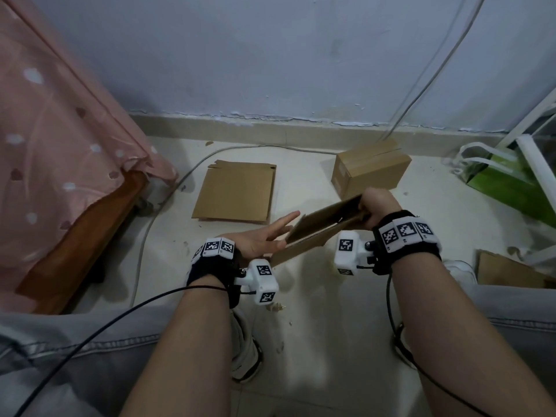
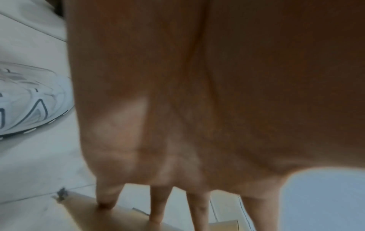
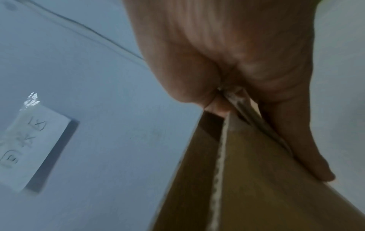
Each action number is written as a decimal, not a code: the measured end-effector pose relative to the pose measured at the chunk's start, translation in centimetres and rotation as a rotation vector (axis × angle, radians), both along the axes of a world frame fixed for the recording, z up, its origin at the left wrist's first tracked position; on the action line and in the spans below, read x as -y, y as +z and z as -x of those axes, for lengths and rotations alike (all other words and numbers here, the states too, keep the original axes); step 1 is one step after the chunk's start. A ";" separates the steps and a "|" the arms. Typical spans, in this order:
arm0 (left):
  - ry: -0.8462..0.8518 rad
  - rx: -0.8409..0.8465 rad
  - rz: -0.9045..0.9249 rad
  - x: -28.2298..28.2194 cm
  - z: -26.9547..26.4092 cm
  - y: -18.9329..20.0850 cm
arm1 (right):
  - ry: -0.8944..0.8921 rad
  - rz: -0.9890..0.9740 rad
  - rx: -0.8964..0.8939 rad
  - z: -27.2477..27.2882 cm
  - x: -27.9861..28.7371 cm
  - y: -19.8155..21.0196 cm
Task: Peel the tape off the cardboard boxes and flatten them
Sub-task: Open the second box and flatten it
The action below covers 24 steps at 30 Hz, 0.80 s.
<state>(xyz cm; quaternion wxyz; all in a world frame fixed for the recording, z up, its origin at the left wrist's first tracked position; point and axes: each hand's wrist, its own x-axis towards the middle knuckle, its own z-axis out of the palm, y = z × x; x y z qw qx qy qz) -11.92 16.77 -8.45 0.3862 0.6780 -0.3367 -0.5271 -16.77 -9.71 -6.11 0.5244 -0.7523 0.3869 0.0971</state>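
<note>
1. Fingers (image 1: 278,227) of my left hand (image 1: 258,240) were straight and spread, pressing flat against the near end of the collapsed box (image 1: 323,228) at the centre of the head view; they gripped nothing.
2. Right hand (image 1: 376,207) was curled round the far end of that same box, thumb on one face and fingers along the other, pinching the layers together, as the right wrist view showed (image 3: 227,171).
3. That box was held clear of the floor, tilted, its two walls nearly closed on each other.
4. Flattened box (image 1: 237,192) lay on the tile floor (image 1: 316,326) in the upper middle of the frame, well apart from my hands.
5. Taped box (image 1: 368,167) stood upright to the upper right, near the wall, its brown tape (image 1: 382,149) unpeeled along the top seam.
6. I judged the cardboard light and stiff, bending only at its creases, so squeezing across the broad faces should finish the fold; edges looked rough enough to hold without slipping.
7. For the taped box, I judged the tape's end at a seam corner the best place to take hold.
8. Green bag (image 1: 508,182) sat at the right edge, pink spotted cloth (image 1: 60,121) at the left.
</note>
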 end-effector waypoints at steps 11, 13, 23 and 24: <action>0.507 0.222 -0.199 0.8 0.1 -0.8 | -0.306 -0.487 0.120 1.6 0.4 1.4; 0.703 0.019 -0.117 0.5 0.7 -1.5 | -0.227 -0.499 0.104 1.4 0.4 1.9; 1.157 -0.168 -0.016 -1.9 0.7 -2.6 | -0.034 -0.270 0.095 2.7 0.7 -2.5; 1.164 -0.125 -0.042 -1.9 0.5 -3.0 | -0.074 -0.275 0.099 2.6 0.1 -2.5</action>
